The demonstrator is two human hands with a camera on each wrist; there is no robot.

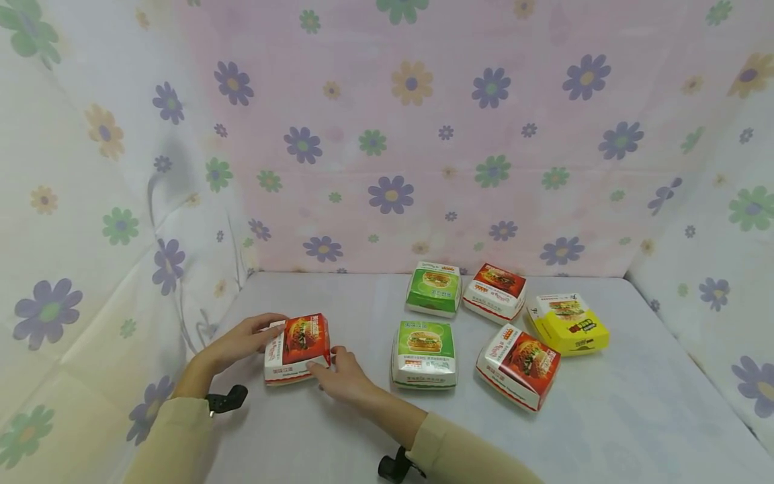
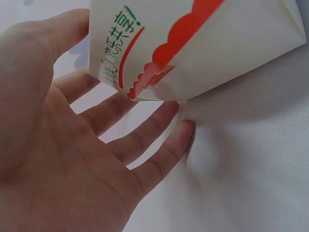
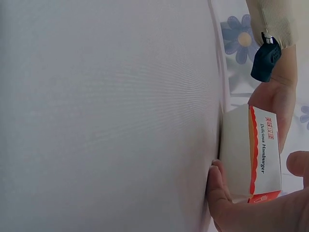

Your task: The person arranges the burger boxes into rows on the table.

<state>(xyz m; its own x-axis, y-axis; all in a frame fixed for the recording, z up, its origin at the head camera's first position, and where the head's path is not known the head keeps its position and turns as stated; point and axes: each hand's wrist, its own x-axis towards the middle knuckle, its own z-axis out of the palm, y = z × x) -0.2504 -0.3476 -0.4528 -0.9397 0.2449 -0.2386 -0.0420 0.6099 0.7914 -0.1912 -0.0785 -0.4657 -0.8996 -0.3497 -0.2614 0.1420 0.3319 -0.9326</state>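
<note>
A red-and-white hamburger box [image 1: 299,349] stands at the left of the table, between both hands. My left hand [image 1: 248,341] lies along its left and back side. In the left wrist view the fingers [image 2: 159,159] are spread and fairly straight beside the box's side wall [image 2: 145,53]; thumb and index tips are hidden behind it. My right hand [image 1: 346,378] is at the front right corner. In the right wrist view its fingers [image 3: 217,186] rest low beside the box [image 3: 264,150], while the thumb [image 3: 299,163] stands a little off the top.
Right of the hands stand two green boxes [image 1: 434,289], one behind the other. Farther right are two more red-and-white boxes [image 1: 520,366] and a yellow one [image 1: 568,324]. Flowered cloth [image 1: 393,134] walls the white table [image 1: 338,444] at back and sides.
</note>
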